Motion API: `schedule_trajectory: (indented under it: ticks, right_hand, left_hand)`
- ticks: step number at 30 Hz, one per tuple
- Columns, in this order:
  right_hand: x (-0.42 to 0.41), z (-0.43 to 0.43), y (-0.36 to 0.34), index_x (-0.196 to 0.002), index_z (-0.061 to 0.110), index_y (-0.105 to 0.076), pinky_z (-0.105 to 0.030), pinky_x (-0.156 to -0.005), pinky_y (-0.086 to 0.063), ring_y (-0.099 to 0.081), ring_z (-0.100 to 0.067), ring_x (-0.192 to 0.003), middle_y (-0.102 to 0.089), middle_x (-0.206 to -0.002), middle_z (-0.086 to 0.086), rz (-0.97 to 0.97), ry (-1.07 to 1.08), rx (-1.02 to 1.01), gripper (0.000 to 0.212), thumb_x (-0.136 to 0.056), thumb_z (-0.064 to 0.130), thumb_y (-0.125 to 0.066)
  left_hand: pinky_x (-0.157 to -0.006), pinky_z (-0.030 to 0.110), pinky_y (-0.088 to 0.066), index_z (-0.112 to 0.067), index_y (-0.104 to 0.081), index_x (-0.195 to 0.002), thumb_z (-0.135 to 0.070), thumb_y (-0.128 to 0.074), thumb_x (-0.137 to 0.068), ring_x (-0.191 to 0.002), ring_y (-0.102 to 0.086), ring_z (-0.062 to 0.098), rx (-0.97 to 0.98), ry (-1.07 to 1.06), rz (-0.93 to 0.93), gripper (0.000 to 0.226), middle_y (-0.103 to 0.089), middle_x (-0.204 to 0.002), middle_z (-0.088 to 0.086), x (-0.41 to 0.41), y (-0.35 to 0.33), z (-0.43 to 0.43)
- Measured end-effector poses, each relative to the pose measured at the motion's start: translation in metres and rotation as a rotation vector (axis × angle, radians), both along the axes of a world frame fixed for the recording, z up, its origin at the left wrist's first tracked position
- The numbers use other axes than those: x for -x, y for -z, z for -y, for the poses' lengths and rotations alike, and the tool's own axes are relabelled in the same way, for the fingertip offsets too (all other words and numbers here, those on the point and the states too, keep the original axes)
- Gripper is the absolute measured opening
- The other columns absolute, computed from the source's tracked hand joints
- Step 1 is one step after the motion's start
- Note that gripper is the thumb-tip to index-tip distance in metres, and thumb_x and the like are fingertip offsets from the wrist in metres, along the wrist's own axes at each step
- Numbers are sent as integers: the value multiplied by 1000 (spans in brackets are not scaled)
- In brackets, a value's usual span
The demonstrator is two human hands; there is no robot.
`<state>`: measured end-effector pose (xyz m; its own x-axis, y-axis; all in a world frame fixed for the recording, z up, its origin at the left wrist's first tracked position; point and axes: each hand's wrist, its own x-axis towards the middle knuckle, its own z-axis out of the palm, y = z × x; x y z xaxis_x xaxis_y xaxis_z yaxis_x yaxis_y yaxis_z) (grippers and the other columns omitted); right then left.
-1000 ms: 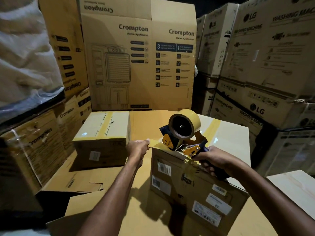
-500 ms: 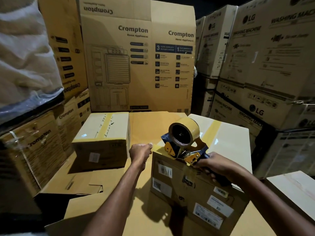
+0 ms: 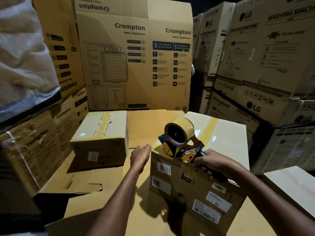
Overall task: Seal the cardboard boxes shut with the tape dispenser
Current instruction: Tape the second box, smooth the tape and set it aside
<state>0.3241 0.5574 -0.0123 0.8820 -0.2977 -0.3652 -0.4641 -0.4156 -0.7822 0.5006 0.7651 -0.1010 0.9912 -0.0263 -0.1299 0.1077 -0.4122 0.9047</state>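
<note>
Amid stacked cartons (image 3: 272,48), right hand (image 3: 213,163) grips tape dispenser (image 3: 180,138); left hand (image 3: 139,155) curls against box (image 3: 187,184) corner.

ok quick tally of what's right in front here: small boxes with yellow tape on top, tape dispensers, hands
small boxes with yellow tape on top: 2, the left box and the near box
tape dispensers: 1, the tape dispenser on the near box
hands: 2, the left hand and the right hand
total: 5
</note>
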Motion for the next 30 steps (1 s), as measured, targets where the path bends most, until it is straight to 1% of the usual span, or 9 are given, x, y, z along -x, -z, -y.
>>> schedule_trajectory:
  ticks: [3,5,7,9,13,17,20,23,30]
  right_hand:
    - [2,2,0,-86,7,-66,-25,-45,-44,-48,-14,-45,-54,-59,-2,2,-3,-14,20,-94,24,-73]
    - [0,2,0,-88,7,-66,-25,-46,-44,-48,-14,-46,-54,-59,-2,-7,-4,-19,20,-95,24,-72]
    - [-2,2,0,-87,7,-65,-25,-46,-44,-47,-14,-46,-53,-59,-2,-20,-10,-13,21,-95,25,-72]
    - [-3,1,-2,-86,7,-64,-26,-47,-43,-47,-14,-46,-52,-60,-2,-33,-14,0,22,-95,25,-73]
    - [-4,-1,-5,-85,9,-62,-24,-46,-41,-46,-14,-46,-51,-60,-2,-56,-19,32,22,-95,26,-71]
    - [-6,-5,-7,-84,10,-64,-24,-48,-41,-47,-14,-48,-53,-60,-1,-60,-68,54,20,-94,27,-71]
    - [-3,-6,-6,-84,11,-64,-23,-47,-41,-48,-14,-48,-54,-60,-1,-50,-103,59,20,-93,27,-70]
    - [4,0,-6,-83,12,-63,-24,-48,-41,-48,-14,-49,-53,-61,-1,-35,-110,65,18,-93,26,-69]
    - [57,44,-8,-82,14,-65,-23,-48,-41,-48,-10,-47,-54,-59,2,-60,-105,77,21,-94,29,-70]
  left_hand:
    - [-84,44,-59,-17,-60,-113,-28,-54,-97,-94,-60,20,-63,-53,170,20,-63,-115,5,6,13,-5]
    - [-100,44,-51,-16,-60,-126,-15,-50,-93,-112,-56,22,-84,-24,526,34,-60,-125,5,9,23,-7]
    - [-115,41,-36,-13,-59,-136,-8,-47,-82,-131,-51,21,-194,132,861,56,-60,-135,5,11,25,-7]
    - [-123,42,-22,-10,-58,-140,-6,-50,-72,-146,-41,21,-318,318,974,68,-55,-147,6,15,26,-5]
    - [-128,36,-8,-9,-58,-139,-20,-64,-71,-147,-39,21,-432,427,939,69,-54,-149,8,20,35,-8]
    - [-125,51,-25,-5,-60,-136,-47,-87,-69,-141,-44,27,-433,400,977,84,-57,-143,10,18,44,-12]
    - [-116,59,-38,-9,-67,-127,-29,-96,-64,-136,-47,27,-506,337,1003,71,-66,-132,5,16,43,-13]
    - [-115,50,-32,-15,-70,-121,-17,-95,-63,-132,-49,26,-557,328,1003,63,-68,-128,-1,19,36,-10]
    - [-114,52,-36,-16,-68,-128,-2,-83,-62,-132,-49,27,-565,274,975,69,-66,-130,-1,28,29,-7]
